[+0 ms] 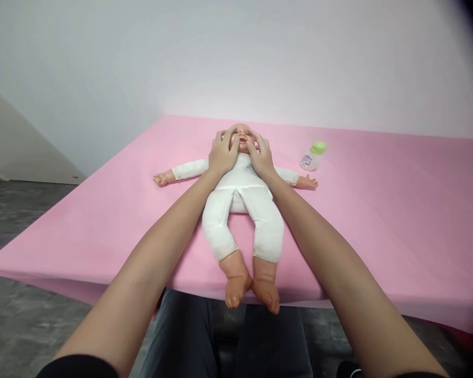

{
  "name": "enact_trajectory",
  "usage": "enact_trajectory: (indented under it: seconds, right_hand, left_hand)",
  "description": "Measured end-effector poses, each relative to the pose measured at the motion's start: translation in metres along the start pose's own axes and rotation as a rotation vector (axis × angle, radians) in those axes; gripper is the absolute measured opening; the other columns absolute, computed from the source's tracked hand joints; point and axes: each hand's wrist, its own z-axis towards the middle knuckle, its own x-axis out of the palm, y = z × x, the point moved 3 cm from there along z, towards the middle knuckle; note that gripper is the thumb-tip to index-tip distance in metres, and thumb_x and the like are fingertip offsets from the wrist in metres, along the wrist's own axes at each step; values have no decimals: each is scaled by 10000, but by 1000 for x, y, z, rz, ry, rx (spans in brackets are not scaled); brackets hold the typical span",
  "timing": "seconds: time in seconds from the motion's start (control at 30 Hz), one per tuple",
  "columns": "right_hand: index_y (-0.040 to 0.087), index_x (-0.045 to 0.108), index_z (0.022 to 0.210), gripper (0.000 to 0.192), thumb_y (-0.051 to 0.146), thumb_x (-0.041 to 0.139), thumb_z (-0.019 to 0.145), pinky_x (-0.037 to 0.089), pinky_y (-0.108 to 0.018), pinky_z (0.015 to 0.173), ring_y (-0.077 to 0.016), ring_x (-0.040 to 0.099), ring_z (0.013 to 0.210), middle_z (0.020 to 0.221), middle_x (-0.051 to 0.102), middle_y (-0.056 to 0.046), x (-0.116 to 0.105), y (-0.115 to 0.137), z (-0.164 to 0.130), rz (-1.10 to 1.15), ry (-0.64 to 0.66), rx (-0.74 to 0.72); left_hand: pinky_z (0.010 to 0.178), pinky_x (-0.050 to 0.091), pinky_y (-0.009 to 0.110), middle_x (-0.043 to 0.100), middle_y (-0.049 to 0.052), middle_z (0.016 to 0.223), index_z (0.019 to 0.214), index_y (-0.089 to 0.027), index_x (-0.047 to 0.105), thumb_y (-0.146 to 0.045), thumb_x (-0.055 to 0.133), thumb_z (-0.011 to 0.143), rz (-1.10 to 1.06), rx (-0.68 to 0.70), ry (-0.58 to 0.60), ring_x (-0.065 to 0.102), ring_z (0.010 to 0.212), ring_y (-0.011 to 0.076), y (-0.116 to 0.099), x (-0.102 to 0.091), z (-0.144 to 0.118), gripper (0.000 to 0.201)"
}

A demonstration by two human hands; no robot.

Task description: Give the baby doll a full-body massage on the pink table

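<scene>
A baby doll [244, 173] with a white cloth body and plastic head, hands and feet lies on its back. Its head is toward the wall and its feet hang over the near table edge. My left hand [223, 152] cups the left side of the doll's head, fingers curved around it and thumb by the mouth. From the other side, my right hand [262, 153] holds the head in the same way, its thumb on the cheek. Both hands partly cover the face. The doll's arms stretch out sideways on the table.
A pink cloth covers the table [378, 220], which meets a white wall [236, 58]. Right of the doll stands a small clear bottle [308, 160] with a green cap, leaning in view. Grey flooring [19, 210] shows at the left, with a pale panel [23, 142] above it.
</scene>
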Motion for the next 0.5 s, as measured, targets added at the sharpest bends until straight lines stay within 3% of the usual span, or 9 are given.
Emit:
enact_trajectory:
  seconds: [0.27,0.5]
  right_hand:
    - [331,534,1399,615,718,491,922,453,-498,1128,-269,517,1311,1392,561,-92,1,-8,1,44,-59,52]
    - [366,540,1380,534,683,417,968,424,-513,1147,-260,473,1340,1399,578,-55,0,-1,0,-7,-23,-14]
  left_hand:
    - [1162,374,472,543,108,1380,1368,-308,529,-540,438,1001,21,-17,-17,507,1318,286,2,2,0,444]
    - [1161,381,459,540,84,1381,1363,-356,550,-527,421,1006,8,-4,8,505,1326,277,0,1,0,416]
